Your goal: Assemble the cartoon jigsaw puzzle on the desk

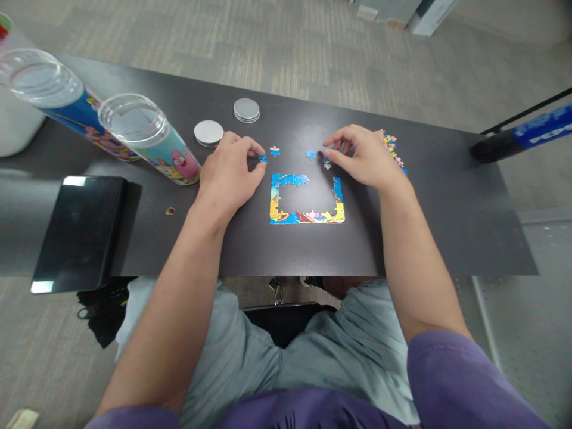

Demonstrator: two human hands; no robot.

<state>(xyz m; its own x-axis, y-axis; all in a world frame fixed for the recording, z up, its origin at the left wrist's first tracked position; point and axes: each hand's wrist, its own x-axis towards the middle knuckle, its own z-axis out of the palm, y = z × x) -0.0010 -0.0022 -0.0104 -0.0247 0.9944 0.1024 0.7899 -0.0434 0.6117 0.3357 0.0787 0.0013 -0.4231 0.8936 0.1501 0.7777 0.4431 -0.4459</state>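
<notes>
A partly built jigsaw frame [306, 215] lies on the dark table [447, 226], its left, bottom and right edges joined and the middle bare. My left hand [230, 173] rests just left of its top corner, thumb and forefinger pinched on a small blue puzzle piece [263, 158]. My right hand [364, 156] hovers above the frame's top right, fingers curled over a small piece [327, 163] on the table. Two loose blue pieces [274, 151] [310, 154] lie between my hands. A heap of loose pieces [393, 149] sits behind my right hand.
Two clear tubes with cartoon labels [147, 140] [58, 98] lie on their sides at the left. Two round metal lids [208, 132] [246, 110] sit behind my left hand. A black tablet [78, 229] lies at the left front edge. A dark bottle [522, 137] lies far right.
</notes>
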